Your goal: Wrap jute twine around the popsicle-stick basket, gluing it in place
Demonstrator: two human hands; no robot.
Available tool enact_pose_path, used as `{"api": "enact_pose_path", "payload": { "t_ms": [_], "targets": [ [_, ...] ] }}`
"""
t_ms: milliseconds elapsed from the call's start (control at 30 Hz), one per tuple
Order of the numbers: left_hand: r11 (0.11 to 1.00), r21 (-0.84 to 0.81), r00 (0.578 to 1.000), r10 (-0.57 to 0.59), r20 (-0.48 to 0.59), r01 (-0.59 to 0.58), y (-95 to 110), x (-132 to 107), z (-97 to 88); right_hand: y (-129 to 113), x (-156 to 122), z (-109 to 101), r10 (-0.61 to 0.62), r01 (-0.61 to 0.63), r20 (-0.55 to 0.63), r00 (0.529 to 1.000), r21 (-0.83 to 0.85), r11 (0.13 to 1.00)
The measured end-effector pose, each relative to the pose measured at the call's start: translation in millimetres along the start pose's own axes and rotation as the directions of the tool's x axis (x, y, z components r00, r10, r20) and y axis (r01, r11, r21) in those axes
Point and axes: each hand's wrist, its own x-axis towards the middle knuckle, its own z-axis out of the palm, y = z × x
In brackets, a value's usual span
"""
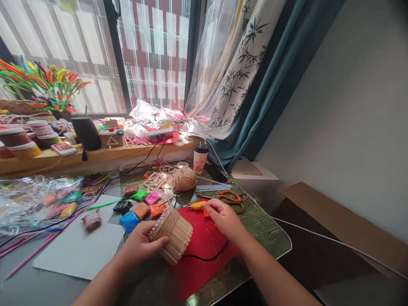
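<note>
My left hand is closed round a craft-stick holder, tilted on its side. Twine wraps its upper part, and a row of pearl beads runs along one rim. The yellow and orange hot glue gun is gripped in my right hand, its nozzle pointing left, a little apart from the holder; the fingers hide much of its body. Both hands are above a red sheet. Orange-handled scissors lie just beyond my right hand.
A twine ball, wooden pieces, a paper cup and a phone stand or lie farther back. Coloured clay packets and white board are left. A black cord crosses the red sheet. Craft supplies crowd the windowsill.
</note>
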Motion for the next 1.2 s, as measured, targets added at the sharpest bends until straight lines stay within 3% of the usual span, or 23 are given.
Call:
{"api": "enact_pose_path", "payload": {
  "t_ms": [33, 100, 167, 267, 333, 533, 667, 767, 933, 1200],
  "targets": [
    [1.000, 0.024, 1.000, 0.017, 0.005, -0.017, 1, 0, 0.3, -11, 6, 9, -0.013, 0.007, 0.085, 0.996, 0.070, 0.998],
    [0.996, 0.065, 0.998, 0.052, 0.020, -0.053, 1, -1, 1.1, -31, 20, 28, -0.021, 0.000, 0.142, 0.990, 0.148, 0.989],
    [0.993, 0.083, 0.996, 0.077, 0.043, -0.080, 2, -1, 1.7, -47, 34, 44, -0.009, -0.019, 0.225, 0.974, 0.121, 0.992],
    [0.990, 0.091, 0.993, 0.100, 0.070, -0.106, 2, 0, 1.7, -59, 50, 59, 0.117, -0.164, 0.360, 0.926, 0.103, 0.981],
    [0.990, 0.085, 0.991, 0.104, 0.086, -0.112, 2, 0, 1.3, -60, 56, 63, 0.146, -0.242, 0.399, 0.905, 0.201, 0.949],
    [0.999, 0.009, 0.997, 0.048, 0.065, -0.048, -3, 2, 1.4, -51, 61, 65, 0.130, -0.321, 0.349, 0.928, 0.573, 0.754],
    [0.997, -0.062, 0.999, -0.033, 0.021, 0.035, -9, 3, 0.9, -47, 58, 62, 0.127, -0.258, 0.231, 0.965, 0.725, 0.638],
    [0.995, -0.088, 0.999, -0.053, 0.009, 0.054, -12, 3, 0.8, -40, 56, 62, 0.159, -0.232, 0.169, 0.973, 0.766, 0.600],
    [0.992, -0.120, 0.999, -0.041, -0.011, 0.039, -10, 3, 1.4, -24, 55, 69, 0.248, -0.311, 0.201, 0.948, 0.753, 0.580],
    [0.985, -0.175, 0.999, -0.008, -0.053, -0.001, 1, 0, 0.9, -15, 51, 84, 0.257, -0.325, 0.217, 0.942, 0.783, 0.530]
  ]
}}
